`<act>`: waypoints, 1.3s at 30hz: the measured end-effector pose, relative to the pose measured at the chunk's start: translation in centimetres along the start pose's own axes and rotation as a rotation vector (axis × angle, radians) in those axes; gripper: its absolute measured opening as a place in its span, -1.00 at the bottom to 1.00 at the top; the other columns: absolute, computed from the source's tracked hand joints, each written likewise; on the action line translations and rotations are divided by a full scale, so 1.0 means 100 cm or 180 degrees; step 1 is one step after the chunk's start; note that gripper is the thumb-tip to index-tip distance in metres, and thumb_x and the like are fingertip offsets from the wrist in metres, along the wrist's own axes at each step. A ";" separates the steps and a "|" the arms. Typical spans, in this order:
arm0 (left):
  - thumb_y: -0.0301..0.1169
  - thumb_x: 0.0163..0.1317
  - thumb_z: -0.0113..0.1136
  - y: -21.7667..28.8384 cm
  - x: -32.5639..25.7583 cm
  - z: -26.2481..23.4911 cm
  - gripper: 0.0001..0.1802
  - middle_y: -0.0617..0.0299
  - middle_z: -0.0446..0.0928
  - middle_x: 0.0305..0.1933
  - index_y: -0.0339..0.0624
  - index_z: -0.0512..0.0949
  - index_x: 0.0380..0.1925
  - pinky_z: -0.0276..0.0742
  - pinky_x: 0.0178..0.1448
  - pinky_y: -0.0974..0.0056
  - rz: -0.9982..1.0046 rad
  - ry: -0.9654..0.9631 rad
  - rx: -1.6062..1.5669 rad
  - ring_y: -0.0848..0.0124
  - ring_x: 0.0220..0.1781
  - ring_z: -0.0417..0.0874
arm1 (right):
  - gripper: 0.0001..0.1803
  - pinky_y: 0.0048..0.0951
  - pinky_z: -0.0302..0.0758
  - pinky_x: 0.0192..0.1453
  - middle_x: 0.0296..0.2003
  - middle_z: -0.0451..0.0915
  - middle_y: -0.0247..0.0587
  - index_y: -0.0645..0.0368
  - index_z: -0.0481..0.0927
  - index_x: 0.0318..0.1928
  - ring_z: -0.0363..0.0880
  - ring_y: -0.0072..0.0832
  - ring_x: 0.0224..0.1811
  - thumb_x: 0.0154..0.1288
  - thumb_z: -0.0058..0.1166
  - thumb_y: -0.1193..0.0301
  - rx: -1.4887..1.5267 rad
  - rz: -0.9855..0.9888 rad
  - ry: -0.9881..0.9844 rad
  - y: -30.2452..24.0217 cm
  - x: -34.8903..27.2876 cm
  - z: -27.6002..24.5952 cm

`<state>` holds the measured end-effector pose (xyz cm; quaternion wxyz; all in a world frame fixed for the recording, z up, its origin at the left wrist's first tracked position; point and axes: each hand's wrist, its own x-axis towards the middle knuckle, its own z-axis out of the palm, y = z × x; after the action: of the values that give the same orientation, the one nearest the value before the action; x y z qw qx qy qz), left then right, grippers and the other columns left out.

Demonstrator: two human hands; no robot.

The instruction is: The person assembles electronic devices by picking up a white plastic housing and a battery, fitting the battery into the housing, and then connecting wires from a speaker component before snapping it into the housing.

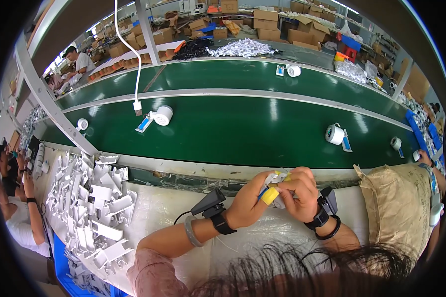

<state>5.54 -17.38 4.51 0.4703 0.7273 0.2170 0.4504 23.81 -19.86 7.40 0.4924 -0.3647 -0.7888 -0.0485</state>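
Observation:
My left hand (250, 202) and my right hand (301, 196) meet above the near edge of the bench, both closed around a small white part (276, 177). The fingers hide most of it, so its kind cannot be made out. Some blue shows beside my left fingers. A yellow patch (269, 195) shows by my left thumb; whether it wraps the finger or belongs to the part, I cannot tell. On the bench to the left lies a heap of white plastic brackets (101, 193), apart from my hands.
Beyond the bench runs a green conveyor belt (233, 131), carrying round white units (162, 116) with blue-faced tabs. A white cable (137, 74) hangs over it. A brown paper sack (394, 205) stands on the right, a blue bin (62, 262) lower left. Other people sit at both sides.

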 end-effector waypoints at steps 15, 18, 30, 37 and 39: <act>-0.48 0.35 0.05 -0.005 -0.003 0.002 -0.57 -0.09 0.55 0.06 -0.28 0.37 0.21 0.50 0.12 0.17 -0.0023 0.0172 0.0074 0.02 0.05 0.62 | -0.73 -0.16 0.46 0.01 -0.34 0.52 -0.17 0.14 0.60 -0.28 0.51 -0.11 -0.17 -0.02 0.32 0.66 0.0081 -0.0062 -0.0085 0.000 -0.004 0.000; -0.49 0.34 0.04 -0.002 -0.001 0.002 -0.61 -0.09 0.58 -0.03 -0.27 0.41 0.17 0.54 0.04 0.16 -0.0006 0.0241 0.0309 0.00 -0.03 0.65 | -0.70 -0.21 0.52 0.04 -0.39 0.54 -0.26 0.12 0.63 -0.32 0.53 -0.25 -0.28 -0.14 0.37 0.63 -0.0067 -0.0055 0.0042 -0.002 -0.001 0.002; -0.37 0.49 -0.11 -0.002 0.016 -0.017 -0.69 0.14 0.58 -0.21 -0.22 0.40 0.14 0.52 -0.37 0.36 -0.1291 0.0278 -0.1240 0.42 -0.41 0.61 | -0.60 -0.12 0.35 0.19 -0.09 0.56 -0.06 0.21 0.53 -0.05 0.48 -0.08 0.00 0.05 0.29 0.58 -0.0199 0.0155 -0.0215 -0.003 0.001 0.002; -0.50 0.37 0.07 -0.058 0.036 -0.071 -0.51 -0.09 0.32 0.26 -0.29 0.26 0.28 0.25 0.36 0.09 0.0334 0.2349 0.1545 0.07 0.29 0.30 | -0.53 -0.14 0.32 0.24 0.09 0.49 0.01 0.21 0.51 0.06 0.42 -0.03 0.18 0.09 0.26 0.56 -0.0381 0.0744 -0.0641 0.016 -0.007 0.008; -0.54 0.29 0.08 -0.026 0.041 -0.057 -0.57 -0.05 0.40 0.21 -0.27 0.37 0.17 0.26 0.34 0.06 0.0833 0.1708 0.1837 0.01 0.23 0.38 | -0.53 -0.13 0.32 0.26 0.10 0.48 0.01 0.20 0.52 0.06 0.41 -0.03 0.20 0.09 0.27 0.56 -0.0367 0.0881 -0.0867 0.030 -0.018 0.012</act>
<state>2.99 -10.37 4.98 0.1126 0.7076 0.3549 0.6006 25.23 -18.04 4.50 0.3615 -0.5004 -0.7863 0.0243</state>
